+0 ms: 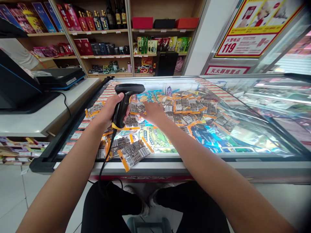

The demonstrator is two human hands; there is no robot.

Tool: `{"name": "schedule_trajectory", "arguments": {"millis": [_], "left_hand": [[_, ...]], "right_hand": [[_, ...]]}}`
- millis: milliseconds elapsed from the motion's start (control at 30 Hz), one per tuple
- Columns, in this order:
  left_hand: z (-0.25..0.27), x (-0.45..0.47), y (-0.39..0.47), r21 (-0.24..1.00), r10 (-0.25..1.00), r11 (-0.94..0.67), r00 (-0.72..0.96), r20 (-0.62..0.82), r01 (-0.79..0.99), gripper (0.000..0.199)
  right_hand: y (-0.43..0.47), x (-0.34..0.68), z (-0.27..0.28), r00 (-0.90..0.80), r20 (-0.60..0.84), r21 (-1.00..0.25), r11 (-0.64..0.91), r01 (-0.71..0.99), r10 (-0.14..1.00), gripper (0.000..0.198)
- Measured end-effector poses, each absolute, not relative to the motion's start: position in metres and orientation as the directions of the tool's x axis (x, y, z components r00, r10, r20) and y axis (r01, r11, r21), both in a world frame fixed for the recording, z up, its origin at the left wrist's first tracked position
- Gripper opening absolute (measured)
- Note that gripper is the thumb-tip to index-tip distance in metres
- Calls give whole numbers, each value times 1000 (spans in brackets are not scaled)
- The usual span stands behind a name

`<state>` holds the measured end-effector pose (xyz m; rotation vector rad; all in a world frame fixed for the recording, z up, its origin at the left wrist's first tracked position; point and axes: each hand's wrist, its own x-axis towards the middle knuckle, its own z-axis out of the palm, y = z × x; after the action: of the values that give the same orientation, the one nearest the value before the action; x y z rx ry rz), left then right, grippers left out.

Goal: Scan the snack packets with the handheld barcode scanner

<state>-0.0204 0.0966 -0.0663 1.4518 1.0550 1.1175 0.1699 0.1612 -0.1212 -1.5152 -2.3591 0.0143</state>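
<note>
My left hand (pixel 113 110) is closed around the grip of a black and yellow barcode scanner (pixel 120 105), its head upright and its cable hanging down towards my lap. To its right, my right hand (pixel 153 112) reaches palm down over the snack packets (pixel 186 105), thumb apart from the fingers. Its fingertips touch the packets beside the scanner; no firm hold shows. These clear packets with orange edges and barcode labels lie scattered over the glass lid of a chest freezer (pixel 167 164). One packet (pixel 134 152) lies near the front edge, below the scanner.
Through the freezer glass, green and blue packages (pixel 206 137) show. A counter (pixel 46 118) with a black scale-like device (pixel 60 77) stands at left. Shelves of boxes and bottles (pixel 118 16) rise behind. Under my legs, a stool edge (pixel 148 225) shows.
</note>
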Motion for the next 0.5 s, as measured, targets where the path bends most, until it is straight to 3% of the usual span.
{"name": "schedule_trajectory", "arguments": {"millis": [100, 233, 367, 500], "left_hand": [[-67, -19, 97, 989, 975, -121, 195, 103, 83, 48], [-69, -20, 98, 986, 968, -135, 225, 111, 94, 48], [-70, -20, 98, 988, 965, -131, 238, 109, 81, 47], [-67, -16, 95, 994, 969, -100, 234, 85, 51, 45]], "right_hand": [[166, 170, -123, -289, 261, -311, 363, 878, 921, 53], [167, 181, -112, -197, 335, -525, 356, 773, 922, 16], [170, 195, -104, -142, 433, -670, 423, 610, 890, 32], [178, 203, -106, -15, 456, -810, 422, 407, 890, 32]]}}
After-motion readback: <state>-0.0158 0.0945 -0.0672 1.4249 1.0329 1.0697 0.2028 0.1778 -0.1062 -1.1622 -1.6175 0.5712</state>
